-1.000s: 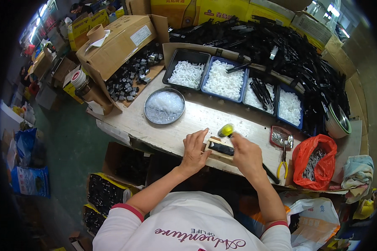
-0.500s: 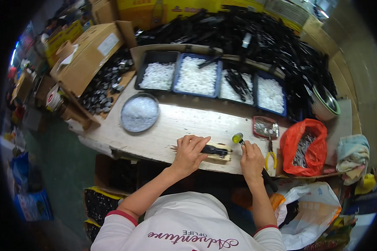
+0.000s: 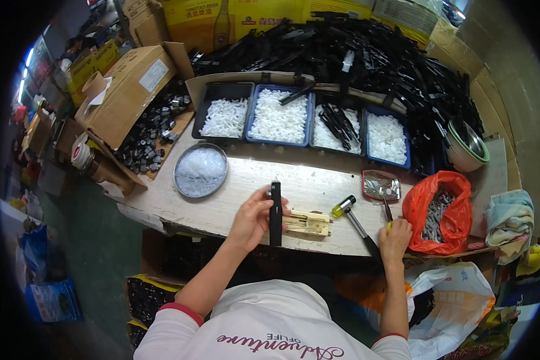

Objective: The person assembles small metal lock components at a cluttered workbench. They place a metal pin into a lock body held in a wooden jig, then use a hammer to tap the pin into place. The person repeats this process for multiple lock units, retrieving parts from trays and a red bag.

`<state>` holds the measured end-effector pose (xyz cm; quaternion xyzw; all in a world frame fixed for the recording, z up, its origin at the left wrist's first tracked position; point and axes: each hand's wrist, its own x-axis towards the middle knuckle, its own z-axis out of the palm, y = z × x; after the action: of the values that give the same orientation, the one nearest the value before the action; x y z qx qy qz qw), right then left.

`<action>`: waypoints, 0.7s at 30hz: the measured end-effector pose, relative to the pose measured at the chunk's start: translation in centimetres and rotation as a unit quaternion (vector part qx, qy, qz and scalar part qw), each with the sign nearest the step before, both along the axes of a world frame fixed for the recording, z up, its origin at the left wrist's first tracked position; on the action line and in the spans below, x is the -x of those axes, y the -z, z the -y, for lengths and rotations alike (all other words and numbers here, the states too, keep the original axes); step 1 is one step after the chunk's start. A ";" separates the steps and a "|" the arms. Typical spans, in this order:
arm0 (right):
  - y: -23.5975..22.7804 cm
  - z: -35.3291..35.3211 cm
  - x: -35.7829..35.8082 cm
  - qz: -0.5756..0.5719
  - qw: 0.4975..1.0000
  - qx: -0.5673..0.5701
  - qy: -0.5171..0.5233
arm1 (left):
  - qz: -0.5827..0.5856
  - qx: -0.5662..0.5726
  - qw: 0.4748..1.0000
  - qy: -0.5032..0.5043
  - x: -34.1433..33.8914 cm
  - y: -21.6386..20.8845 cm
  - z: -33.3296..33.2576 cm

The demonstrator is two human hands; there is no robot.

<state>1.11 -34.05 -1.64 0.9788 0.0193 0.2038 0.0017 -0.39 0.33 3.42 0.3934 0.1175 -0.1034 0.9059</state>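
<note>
My left hand [image 3: 250, 221] grips a long, narrow black plastic part [image 3: 275, 221], turned so that its length runs away from me. Beside it on the bench lies a cream-coloured fixture block [image 3: 313, 222] with a slot, holding no black part. At the right, my right hand [image 3: 395, 241] is closed on the yellow handles of pliers [image 3: 388, 211], whose dark jaws point at a red dish [image 3: 381, 185] of small metal pieces. Between the hands rests a hammer [image 3: 359, 224] with a yellow-and-black head and black grip, touched by neither hand.
A row of trays [image 3: 250, 114] with small white parts lines the back, before a big heap of black parts [image 3: 366, 57]. A round pan [image 3: 180, 187] of clear pieces stands left. A red bag [image 3: 411, 207] of grey parts and a folded cloth [image 3: 510, 216] sit right.
My right hand has put the hammer down and moved right onto the pliers. My left hand has lifted the black part out of the fixture and turned it.
</note>
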 end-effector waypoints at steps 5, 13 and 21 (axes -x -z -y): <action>-3.9 -2.7 1.2 -0.063 0.927 -0.365 -0.063 | 0.013 -0.092 0.995 0.035 2.8 1.9 0.7; -5.8 -13.1 4.8 -0.237 0.845 -0.364 -0.313 | 0.050 -0.206 0.976 0.046 5.2 1.9 1.0; -6.3 -15.4 5.2 -0.238 0.856 -0.303 -0.343 | 0.100 -0.372 0.923 0.002 6.2 1.7 0.6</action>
<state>-4.05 -18.68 4.63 0.8807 0.2913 -0.0516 -0.3700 -6.58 -0.31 1.73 0.7109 0.0552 -0.0143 0.7010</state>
